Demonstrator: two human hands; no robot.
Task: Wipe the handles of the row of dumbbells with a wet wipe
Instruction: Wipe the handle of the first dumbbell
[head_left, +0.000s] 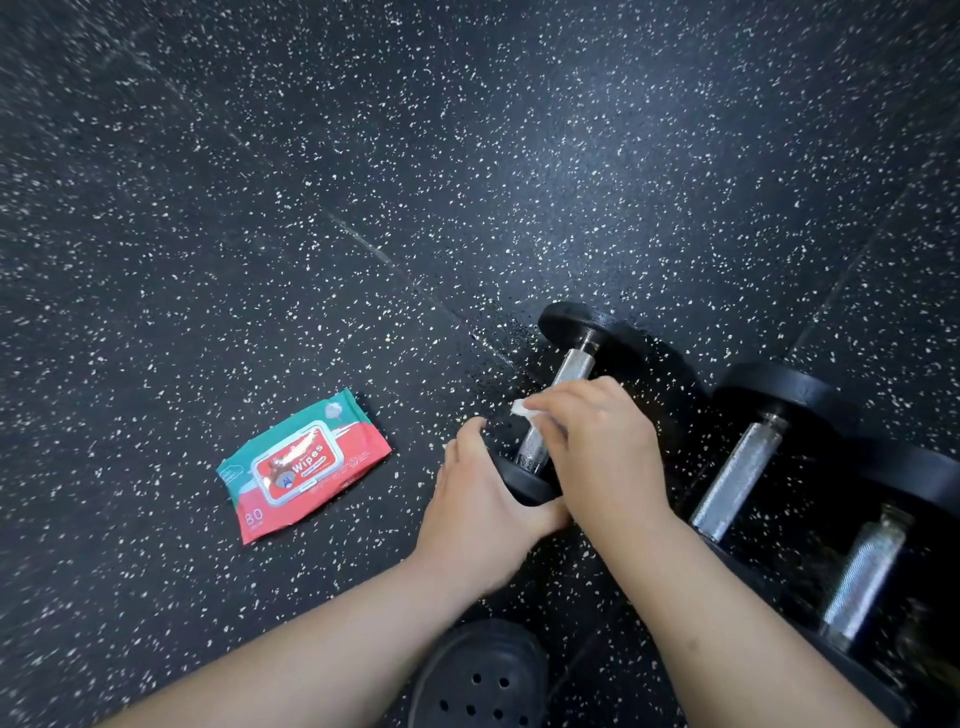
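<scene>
Two hands on the first dumbbell (558, 410). Right hand (597, 447) fingers curled together over the handle (571, 366), pinching a white wipe (522, 408) against it about mid-handle; only a corner of the wipe pokes out past the fingertips, left of the bar. Left hand (478, 493) fingers curved round the near plate (524, 483), thumb under its near edge, gripping it. Knurled steel shows above and below the right hand. Far plate sits on the floor (363, 182), dumbbell lying angled up and to the right.

Second dumbbell (737, 483) just beside it to the right, parallel, handle bare. Third dumbbell (862, 577) further right and nearer the camera, also parallel, partly cut by the frame edge. All three in a row, plates near each other; cannot tell if touching.

Wipes pack (304, 465), red and green, lid shut, flat on the floor, left of the left hand, apart from it. Floor is black rubber with white flecks. Black perforated shoe (480, 680) at bottom centre between the forearms.
</scene>
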